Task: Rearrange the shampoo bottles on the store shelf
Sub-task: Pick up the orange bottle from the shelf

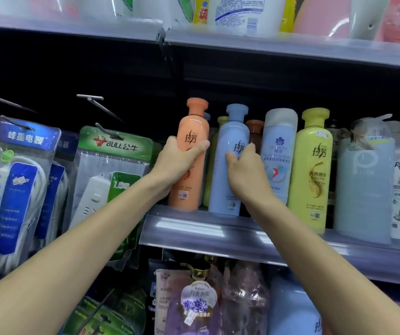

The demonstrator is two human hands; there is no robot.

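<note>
1. The person is working at the front left end of the grey metal store shelf [218, 228], where a row of shampoo bottles is standing upright along the edge.

2. The left hand [177, 163] is wrapping around the tall orange plastic bottle with the orange cap [191, 131]; the thumb is pressing across the label and the fingers are curling behind, so the grip is closed on the bottle's middle. Whether the base is resting on the shelf or is raised just off it cannot be told.

3. The right hand [244, 172] is reaching onto the tall light-blue plastic bottle with the blue cap [230, 170], just beside the orange one. The fingers are lying against its front and right side, loosely curved; whether they are clamping it or only touching it cannot be told. This bottle is standing on the shelf edge.

4. The pale translucent blue bottle with the flower label [277, 151] and the tall yellow plastic bottle [312, 170] are standing untouched to the right, with further bottles partly hidden in a second row behind.

5. Judgement: the rearranging is looking underway rather than finished. Two front bottles are being handled at once, and neither is showing a settled new position. The rest of the row, and the back row, are appearing still to be sorted.
</note>
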